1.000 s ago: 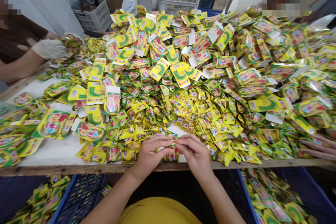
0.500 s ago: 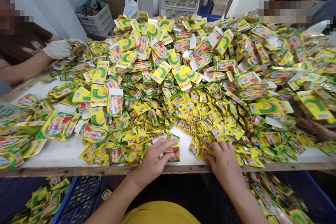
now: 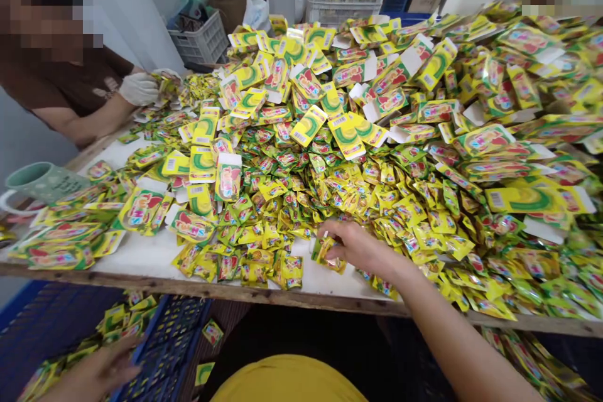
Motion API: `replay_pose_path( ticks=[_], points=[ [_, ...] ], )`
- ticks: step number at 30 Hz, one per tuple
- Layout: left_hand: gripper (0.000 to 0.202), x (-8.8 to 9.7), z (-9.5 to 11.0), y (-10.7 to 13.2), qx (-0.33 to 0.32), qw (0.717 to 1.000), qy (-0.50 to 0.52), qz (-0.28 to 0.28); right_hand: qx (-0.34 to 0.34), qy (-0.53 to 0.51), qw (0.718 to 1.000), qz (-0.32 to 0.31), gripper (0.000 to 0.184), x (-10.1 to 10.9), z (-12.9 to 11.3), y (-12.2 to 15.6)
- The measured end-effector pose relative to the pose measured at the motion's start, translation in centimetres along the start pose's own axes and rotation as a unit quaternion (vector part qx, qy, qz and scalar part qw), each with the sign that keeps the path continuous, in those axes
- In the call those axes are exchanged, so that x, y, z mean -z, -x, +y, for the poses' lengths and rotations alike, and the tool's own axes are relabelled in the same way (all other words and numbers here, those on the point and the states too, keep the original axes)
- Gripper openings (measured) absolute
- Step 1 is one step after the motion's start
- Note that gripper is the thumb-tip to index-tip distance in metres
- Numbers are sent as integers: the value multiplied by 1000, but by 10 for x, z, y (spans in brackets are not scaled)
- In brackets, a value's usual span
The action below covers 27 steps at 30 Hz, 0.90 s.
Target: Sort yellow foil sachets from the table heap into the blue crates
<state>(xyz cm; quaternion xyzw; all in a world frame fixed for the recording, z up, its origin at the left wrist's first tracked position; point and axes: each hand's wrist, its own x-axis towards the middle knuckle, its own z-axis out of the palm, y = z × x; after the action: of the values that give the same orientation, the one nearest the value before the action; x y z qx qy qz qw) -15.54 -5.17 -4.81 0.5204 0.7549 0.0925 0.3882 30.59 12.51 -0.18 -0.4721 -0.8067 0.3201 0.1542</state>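
My left hand (image 3: pixel 106 367) is down at the lower left, over a blue crate (image 3: pixel 42 308) of small yellow-green packs (image 3: pixel 115 320). Its fingers are stretched out, slightly blurred, and hold nothing I can see. On the white tabletop, my right hand (image 3: pixel 353 245) has its fingers curled round small yellow sachets (image 3: pixel 330 259) near the front edge. A heap of loose yellow and green sachets (image 3: pixel 377 191) lies just beyond it. A short row of sachets (image 3: pixel 257 269) is to its left.
Printed cartons (image 3: pixel 346 132) with open flaps are piled across the back. A green mug (image 3: pixel 44 179) stands at the left. A co-worker's gloved hand (image 3: pixel 139 89) handles packs at the far left. The wooden table edge (image 3: pixel 301 298) runs along the front.
My left hand has left the tabletop with a small pack and moved down left over the blue crate, its fingers now empty. My right hand has shifted left, onto sachets. The view has turned left.
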Motion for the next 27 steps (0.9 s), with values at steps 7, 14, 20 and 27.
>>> replay_pose_path(
  ticks=[7, 14, 20, 27],
  points=[
    [19, 26, 213, -64, -319, 947, 22, -26, -53, 97, 990, 87, 25, -32, 23, -11],
    [17, 6, 343, -197, -345, 897, -95, 259, -95, 113, 983, 105, 10, -52, 13, 23],
    [34, -19, 400, -217, -350, 871, -87, 335, -134, -43, 975, 171, 28, -83, 17, 54],
    [50, -37, 439, -212, -337, 885, -109, 303, -161, -116, 965, 173, 28, -74, 23, 56]
  ],
)
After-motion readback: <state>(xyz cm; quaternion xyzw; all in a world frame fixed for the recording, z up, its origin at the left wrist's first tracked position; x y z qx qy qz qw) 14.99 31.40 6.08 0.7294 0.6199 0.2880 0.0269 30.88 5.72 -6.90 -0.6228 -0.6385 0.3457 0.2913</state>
